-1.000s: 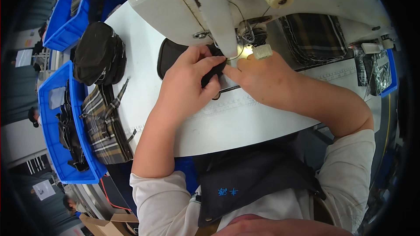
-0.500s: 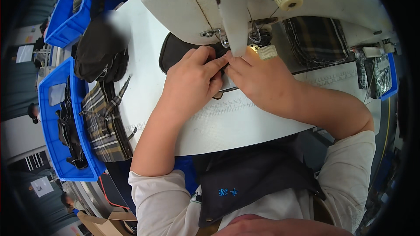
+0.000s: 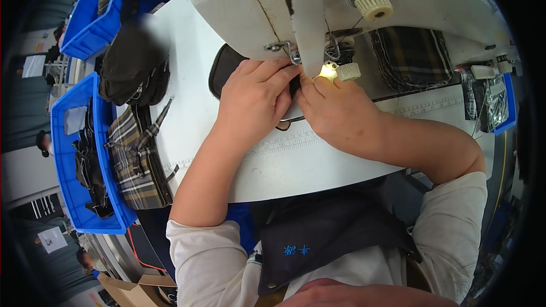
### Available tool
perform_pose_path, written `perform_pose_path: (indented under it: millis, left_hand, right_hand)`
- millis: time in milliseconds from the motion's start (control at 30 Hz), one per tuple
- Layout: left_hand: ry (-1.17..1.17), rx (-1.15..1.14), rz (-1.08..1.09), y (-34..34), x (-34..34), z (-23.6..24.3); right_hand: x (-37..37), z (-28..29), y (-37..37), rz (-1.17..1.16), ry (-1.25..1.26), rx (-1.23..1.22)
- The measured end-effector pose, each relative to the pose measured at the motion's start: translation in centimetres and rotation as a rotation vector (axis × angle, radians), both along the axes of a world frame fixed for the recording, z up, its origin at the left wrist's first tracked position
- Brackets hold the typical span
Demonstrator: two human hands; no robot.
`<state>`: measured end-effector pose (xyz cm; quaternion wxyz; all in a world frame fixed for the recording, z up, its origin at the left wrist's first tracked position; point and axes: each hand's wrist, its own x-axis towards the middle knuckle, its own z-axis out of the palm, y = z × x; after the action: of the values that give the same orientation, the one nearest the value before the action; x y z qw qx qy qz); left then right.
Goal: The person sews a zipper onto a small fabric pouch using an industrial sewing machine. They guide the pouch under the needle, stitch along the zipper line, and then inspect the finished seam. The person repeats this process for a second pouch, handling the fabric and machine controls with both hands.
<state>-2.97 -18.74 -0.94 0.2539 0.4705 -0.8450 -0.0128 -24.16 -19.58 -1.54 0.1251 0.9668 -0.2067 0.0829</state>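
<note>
Under the head of a white sewing machine (image 3: 239, 11) lies a dark fabric piece (image 3: 225, 69) with a zipper along its curved edge. My left hand (image 3: 256, 94) presses on this piece, thumb and fingers pinched together at its right part. Close beside it, my right hand (image 3: 335, 105) has its fingers bent and closed at the same fabric, by the needle area. The fingertips of both hands nearly meet. The machine's lower parts and my fingers hide the exact spot being held. A small lamp (image 3: 329, 71) glows above my right fingers.
Plaid fabric pieces (image 3: 136, 159) and a dark bag (image 3: 133, 65) lie at the table's left. Blue bins (image 3: 122, 204) stand beyond that edge. Another plaid panel (image 3: 409, 59) sits under the machine arm. Plastic-wrapped items (image 3: 493, 102) are at the far right.
The lamp by the needle shows brighter. My hands stay at the fabric, with the fingers shifted slightly. The whole view has moved a little.
</note>
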Motion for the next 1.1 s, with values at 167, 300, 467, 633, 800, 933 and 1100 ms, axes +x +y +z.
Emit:
perform_pose_path:
  millis: [167,300,467,633,800,933,1100]
  left_hand:
    - [-0.058,0.030,0.129,0.6,-0.9,0.2]
    - [-0.055,0.058,0.175,0.9,-1.2,0.3]
    - [-0.029,0.069,0.171,0.9,-1.3,0.2]
    - [-0.007,0.050,0.163,0.9,-1.4,0.2]
    - [-0.035,0.037,0.194,1.0,-1.3,0.3]
    - [0.009,0.175,0.093,1.5,-0.2,1.2]
    - [0.104,0.473,-0.090,1.9,1.4,2.4]
  right_hand:
    - [-0.1,-0.6,-0.2,0.007,-0.071,0.011]
    - [-0.2,-0.5,-0.5,0.017,-0.106,0.078]
    - [-0.4,0.3,-0.5,-0.033,0.059,0.102]
    - [-0.7,0.8,-0.6,-0.029,0.083,0.114]
    - [-0.6,0.3,-1.1,-0.051,0.006,0.100]
    - [-0.6,-0.1,-1.3,-0.037,-0.086,0.068]
    - [-1.0,1.0,-0.9,-0.104,-0.019,0.277]
